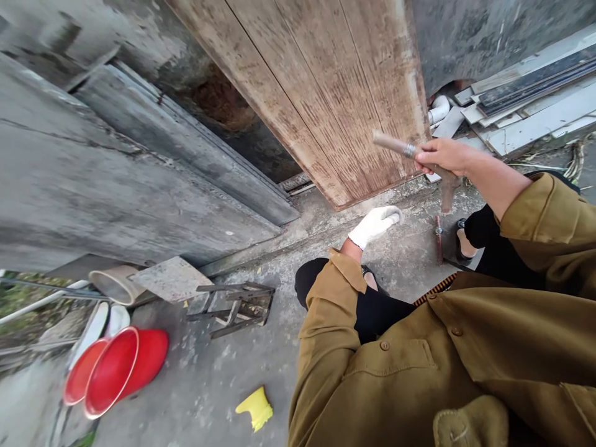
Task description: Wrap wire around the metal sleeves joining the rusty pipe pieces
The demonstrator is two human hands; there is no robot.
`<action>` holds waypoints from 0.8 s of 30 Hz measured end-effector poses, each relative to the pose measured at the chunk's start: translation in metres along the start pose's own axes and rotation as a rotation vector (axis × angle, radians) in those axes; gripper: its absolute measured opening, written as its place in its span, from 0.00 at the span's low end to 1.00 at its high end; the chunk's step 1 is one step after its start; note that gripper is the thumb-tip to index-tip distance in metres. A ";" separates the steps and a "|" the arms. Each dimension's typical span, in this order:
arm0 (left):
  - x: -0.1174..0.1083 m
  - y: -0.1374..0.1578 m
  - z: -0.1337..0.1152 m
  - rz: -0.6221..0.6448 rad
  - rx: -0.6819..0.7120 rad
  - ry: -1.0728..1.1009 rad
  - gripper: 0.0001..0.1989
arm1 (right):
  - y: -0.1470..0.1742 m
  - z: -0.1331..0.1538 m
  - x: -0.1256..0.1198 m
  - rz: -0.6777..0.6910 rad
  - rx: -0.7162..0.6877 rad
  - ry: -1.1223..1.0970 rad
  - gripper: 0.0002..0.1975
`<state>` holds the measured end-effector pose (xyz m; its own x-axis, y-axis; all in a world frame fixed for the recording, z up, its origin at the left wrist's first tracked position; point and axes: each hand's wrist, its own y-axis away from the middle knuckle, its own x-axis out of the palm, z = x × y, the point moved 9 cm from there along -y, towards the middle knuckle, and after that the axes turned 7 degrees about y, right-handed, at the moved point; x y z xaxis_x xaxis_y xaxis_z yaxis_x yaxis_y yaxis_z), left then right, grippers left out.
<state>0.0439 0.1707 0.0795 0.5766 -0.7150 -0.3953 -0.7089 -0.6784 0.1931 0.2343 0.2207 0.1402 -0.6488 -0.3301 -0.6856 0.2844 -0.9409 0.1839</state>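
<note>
My right hand (pixel 444 158) is bare and closed around a brownish tube-like tool (pixel 393 143) with a metal clamp on it. The tool is smeared by motion, and its blurred lower part hangs behind the hand. My left hand (pixel 376 226) wears a white glove with greyish fingertips. It hovers low over the concrete, its fingers curled together, and whatever they may hold is hidden. Just beyond it, a worn wooden panel (pixel 326 93) with long seams leans against the wall. On the ground near my foot lies a reddish-brown piece (pixel 438 241) with a metal clamp.
Grey boards (pixel 186 143) lean at the left. A small wooden stool (pixel 237 307), red buckets (pixel 125 372), a beige bucket (pixel 114 282) and a yellow glove-like item (pixel 256 408) are on the ground. Stacked white and dark strips (pixel 535 99) and a white pipe (pixel 438 110) lie at the right.
</note>
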 end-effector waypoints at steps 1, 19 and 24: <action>0.005 0.001 -0.003 0.043 0.008 -0.001 0.09 | -0.003 -0.007 0.005 0.010 0.053 0.130 0.26; -0.023 0.006 0.016 -0.127 0.021 0.154 0.12 | 0.032 0.039 0.035 0.484 -0.200 -0.095 0.25; 0.001 0.006 0.009 -0.004 -0.018 0.244 0.13 | 0.004 0.000 -0.003 -0.049 0.038 0.076 0.23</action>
<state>0.0366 0.1674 0.0723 0.6623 -0.7302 -0.1676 -0.7001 -0.6829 0.2086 0.2375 0.2179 0.1428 -0.6055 -0.2787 -0.7455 0.2261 -0.9583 0.1746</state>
